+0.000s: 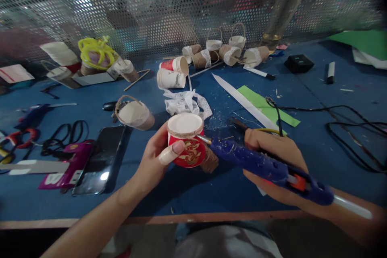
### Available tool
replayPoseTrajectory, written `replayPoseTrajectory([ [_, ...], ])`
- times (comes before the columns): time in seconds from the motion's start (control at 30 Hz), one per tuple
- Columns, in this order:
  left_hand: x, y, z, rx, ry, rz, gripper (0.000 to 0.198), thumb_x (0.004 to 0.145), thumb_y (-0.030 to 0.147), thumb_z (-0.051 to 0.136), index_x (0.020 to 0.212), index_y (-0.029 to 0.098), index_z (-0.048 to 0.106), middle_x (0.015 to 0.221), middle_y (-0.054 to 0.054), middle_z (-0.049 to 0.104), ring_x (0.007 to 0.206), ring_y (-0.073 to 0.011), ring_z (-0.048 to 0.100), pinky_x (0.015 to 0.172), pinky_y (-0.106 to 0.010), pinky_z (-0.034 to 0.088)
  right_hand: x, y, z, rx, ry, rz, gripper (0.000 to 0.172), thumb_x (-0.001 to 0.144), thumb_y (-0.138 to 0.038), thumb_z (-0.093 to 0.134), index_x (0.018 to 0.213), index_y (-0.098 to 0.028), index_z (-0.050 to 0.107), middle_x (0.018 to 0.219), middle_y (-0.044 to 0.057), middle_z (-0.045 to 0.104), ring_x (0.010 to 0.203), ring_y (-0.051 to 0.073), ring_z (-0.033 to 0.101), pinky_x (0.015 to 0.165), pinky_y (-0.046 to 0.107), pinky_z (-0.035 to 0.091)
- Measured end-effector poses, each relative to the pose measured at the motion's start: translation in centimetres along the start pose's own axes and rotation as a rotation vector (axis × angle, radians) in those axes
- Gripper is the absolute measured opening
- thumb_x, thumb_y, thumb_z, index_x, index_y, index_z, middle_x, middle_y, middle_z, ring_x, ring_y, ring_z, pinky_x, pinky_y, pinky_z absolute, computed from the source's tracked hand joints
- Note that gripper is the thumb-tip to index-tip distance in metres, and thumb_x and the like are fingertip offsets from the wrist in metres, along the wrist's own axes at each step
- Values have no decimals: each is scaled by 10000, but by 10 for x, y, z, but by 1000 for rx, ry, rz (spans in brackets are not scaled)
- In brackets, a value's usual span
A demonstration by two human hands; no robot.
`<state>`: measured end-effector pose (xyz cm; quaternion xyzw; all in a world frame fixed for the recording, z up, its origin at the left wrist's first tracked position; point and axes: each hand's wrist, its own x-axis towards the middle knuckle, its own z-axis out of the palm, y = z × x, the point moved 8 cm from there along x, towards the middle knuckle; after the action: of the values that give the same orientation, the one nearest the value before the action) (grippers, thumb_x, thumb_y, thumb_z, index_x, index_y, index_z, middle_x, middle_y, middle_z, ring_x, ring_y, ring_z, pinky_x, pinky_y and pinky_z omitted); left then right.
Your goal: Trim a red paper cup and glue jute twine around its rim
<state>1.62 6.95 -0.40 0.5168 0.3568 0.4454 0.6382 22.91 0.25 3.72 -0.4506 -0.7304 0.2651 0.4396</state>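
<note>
1. At the left, near side, I see a purple packet (80, 155) with a black phone (98, 157) lying just right of it; farther off stands a bundle of yellow cord (96, 54).
2. Right of the phone, and a little farther away, a small pale basket (136, 115) with a twine handle leans over on the blue table (169, 201).
3. Next comes the left hand (154, 155), its fingers wrapped around a red paper cup (189, 157), thumb pressed on the front.
4. That cup is held at the near middle, white end up, a brown twine band (184, 134) running around its upper edge. White lace (184, 105) lies beyond it, and a brown twine bundle (209, 162) shows just below its right side.
5. Right of the cup I have a blue glue gun (250, 163), its metal nozzle pointing left at the twine band; whether the tip touches, I can't tell.
6. The right hand (286, 147) is clasped about the glue gun's body.
7. Beyond that hand lies a light green sheet (254, 102), and farther right a black cable (344, 123) loops across the table.
</note>
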Motion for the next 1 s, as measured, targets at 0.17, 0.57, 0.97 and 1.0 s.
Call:
replayPoseTrajectory([
  [0.17,1,0,1,-40,20,-35,582,787,489,843,1283,200,748,1221,-149,796,1197,-415,725,986,-495,621,1,2,-2,-21,9,43,314,829,-130,682,765,-241,395,671,-61,429,564,102,394,537,261,330],
  [0.57,2,0,9,-165,-64,-77,475,816,461,823,1223,231,736,1156,-116,814,1069,-375,787,911,-465,654,4,2,-2,-6,-8,76,314,844,-152,692,747,-238,406,659,-61,452,545,100,413,529,268,337],
  [0.97,3,-4,5,-192,-2,-159,537,802,492,808,1262,221,745,1014,-102,828,1063,-395,789,895,-487,670,2,9,-3,61,-3,171,257,841,-133,667,731,-233,457,672,-43,509,565,114,463,542,286,355],
  [1.0,3,-5,6,-195,-12,-156,515,814,489,801,1251,220,752,1025,-101,827,1067,-389,789,899,-479,669,2,8,-2,65,-8,158,264,837,-132,672,731,-233,452,667,-48,495,561,110,451,542,285,349],
])
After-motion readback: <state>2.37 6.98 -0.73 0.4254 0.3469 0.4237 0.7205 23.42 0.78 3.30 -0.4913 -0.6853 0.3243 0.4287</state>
